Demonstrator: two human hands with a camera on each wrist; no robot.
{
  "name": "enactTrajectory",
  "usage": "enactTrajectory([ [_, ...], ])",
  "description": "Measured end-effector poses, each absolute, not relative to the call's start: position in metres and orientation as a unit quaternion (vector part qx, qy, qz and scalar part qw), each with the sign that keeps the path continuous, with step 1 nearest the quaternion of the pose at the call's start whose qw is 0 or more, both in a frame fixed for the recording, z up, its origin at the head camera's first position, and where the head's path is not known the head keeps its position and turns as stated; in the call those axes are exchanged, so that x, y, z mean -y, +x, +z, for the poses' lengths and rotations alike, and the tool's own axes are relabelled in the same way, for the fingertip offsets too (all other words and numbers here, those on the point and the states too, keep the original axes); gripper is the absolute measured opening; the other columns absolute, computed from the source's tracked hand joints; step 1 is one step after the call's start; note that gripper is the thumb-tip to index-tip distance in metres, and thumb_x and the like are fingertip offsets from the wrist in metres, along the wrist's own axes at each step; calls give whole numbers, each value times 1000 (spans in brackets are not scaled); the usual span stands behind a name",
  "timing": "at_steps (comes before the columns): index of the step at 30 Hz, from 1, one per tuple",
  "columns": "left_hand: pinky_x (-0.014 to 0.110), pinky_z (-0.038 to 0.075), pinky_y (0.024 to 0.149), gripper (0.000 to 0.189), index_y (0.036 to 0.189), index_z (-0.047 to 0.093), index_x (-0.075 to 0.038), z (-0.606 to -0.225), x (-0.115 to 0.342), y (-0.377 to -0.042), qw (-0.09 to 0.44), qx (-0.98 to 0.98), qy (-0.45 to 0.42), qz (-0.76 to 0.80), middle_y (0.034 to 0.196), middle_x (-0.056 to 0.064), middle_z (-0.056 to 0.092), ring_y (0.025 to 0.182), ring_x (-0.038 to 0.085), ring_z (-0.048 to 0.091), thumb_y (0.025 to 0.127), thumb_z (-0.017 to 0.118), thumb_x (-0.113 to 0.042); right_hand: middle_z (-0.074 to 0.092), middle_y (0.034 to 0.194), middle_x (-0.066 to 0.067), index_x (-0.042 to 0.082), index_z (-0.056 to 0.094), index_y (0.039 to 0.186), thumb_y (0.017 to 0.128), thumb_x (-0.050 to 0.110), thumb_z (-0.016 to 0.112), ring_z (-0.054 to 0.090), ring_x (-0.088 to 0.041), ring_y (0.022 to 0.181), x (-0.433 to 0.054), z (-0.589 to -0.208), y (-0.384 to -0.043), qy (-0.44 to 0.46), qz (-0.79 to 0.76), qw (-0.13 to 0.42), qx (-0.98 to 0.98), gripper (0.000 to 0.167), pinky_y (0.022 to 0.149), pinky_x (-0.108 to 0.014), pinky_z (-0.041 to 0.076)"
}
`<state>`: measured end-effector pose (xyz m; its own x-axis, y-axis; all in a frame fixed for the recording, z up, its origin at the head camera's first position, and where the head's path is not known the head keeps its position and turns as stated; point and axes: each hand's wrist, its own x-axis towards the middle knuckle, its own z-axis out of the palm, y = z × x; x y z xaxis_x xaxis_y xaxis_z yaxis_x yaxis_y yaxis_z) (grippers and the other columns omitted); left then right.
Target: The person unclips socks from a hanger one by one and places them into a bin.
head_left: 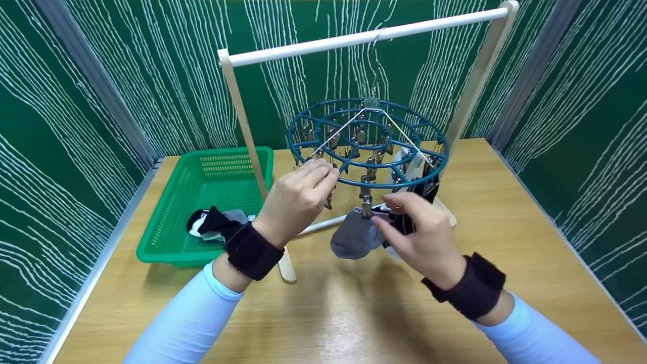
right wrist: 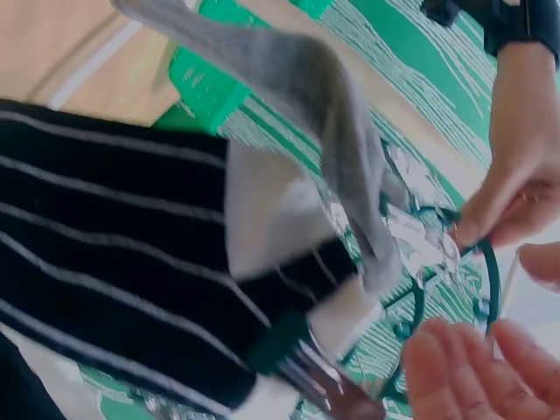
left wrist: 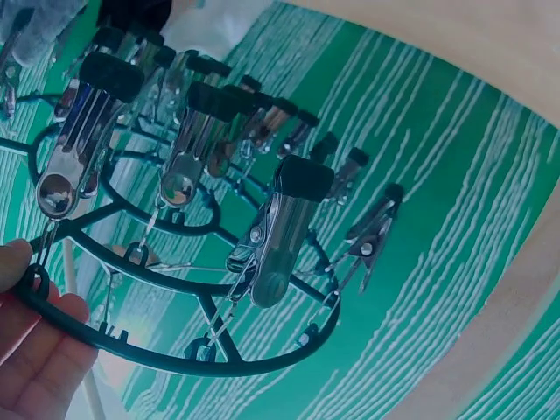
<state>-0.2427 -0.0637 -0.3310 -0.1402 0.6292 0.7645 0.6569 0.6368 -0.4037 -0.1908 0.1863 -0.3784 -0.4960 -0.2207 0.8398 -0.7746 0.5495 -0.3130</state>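
Note:
A round blue-green clip hanger (head_left: 374, 186) hangs by its hook from a white bar. My left hand (head_left: 303, 194) grips the hanger's left front rim; the left wrist view shows its fingers (left wrist: 52, 350) curled at the ring. A grey sock (head_left: 351, 237) dangles from a metal clip (head_left: 366, 206) at the front. Beside that clip is my right hand (head_left: 424, 235), thumb and fingers spread apart with nothing between them. A black sock with white stripes (right wrist: 114, 254) hangs close by, large in the right wrist view.
A green basket (head_left: 146, 247) stands at the left with black and white socks (head_left: 215, 225) in it. The rack's white bar (head_left: 313, 48) rests on wooden posts (head_left: 480, 76). Several unused clips (left wrist: 284, 236) hang around the ring. Green walls with white streaks surround the wooden table (head_left: 328, 313).

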Motion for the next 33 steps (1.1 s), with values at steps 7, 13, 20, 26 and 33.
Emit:
enactTrajectory([
  [7, 35, 64, 99, 12, 107, 80, 2, -333, 64, -243, 496, 755, -427, -36, 102, 13, 82, 102, 25, 82, 97, 76, 6, 80, 117, -22, -9, 73, 124, 88, 6, 90, 79, -32, 101, -172, -384, -196, 271, 357, 317, 836, 42, 88, -46, 67],
  [13, 35, 64, 99, 12, 107, 80, 3, -335, 65, -244, 492, 756, -428, -56, 103, 15, 83, 104, 26, 82, 95, 78, 6, 83, 105, -16, -6, 78, 118, 96, 8, 83, 77, -25, 84, -166, -378, -203, 237, 393, 275, 845, 26, 73, -38, 67],
  [20, 37, 63, 103, 11, 107, 80, 4, -339, 66, -245, 481, 762, -423, -94, 105, 16, 82, 107, 29, 81, 97, 77, 4, 84, 99, -15, -6, 81, 109, 93, 8, 86, 81, -23, 78, -164, -372, -209, 233, 416, 251, 842, 22, 70, -35, 68],
  [26, 42, 61, 108, 17, 114, 80, 2, -342, 65, -240, 462, 776, -404, -144, 114, 16, 82, 115, 32, 78, 98, 78, -2, 84, 98, -16, -6, 81, 105, 91, 6, 88, 80, -25, 76, -164, -371, -209, 224, 423, 246, 843, 20, 70, -34, 68],
  [33, 40, 59, 88, 20, 110, 74, -2, -352, 66, -230, 482, 774, -373, -169, 108, 12, 76, 100, 30, 68, 93, 84, -7, 83, 95, -17, -6, 81, 103, 90, 5, 88, 78, -25, 74, -163, -371, -210, 219, 423, 245, 845, 18, 71, -23, 64],
])
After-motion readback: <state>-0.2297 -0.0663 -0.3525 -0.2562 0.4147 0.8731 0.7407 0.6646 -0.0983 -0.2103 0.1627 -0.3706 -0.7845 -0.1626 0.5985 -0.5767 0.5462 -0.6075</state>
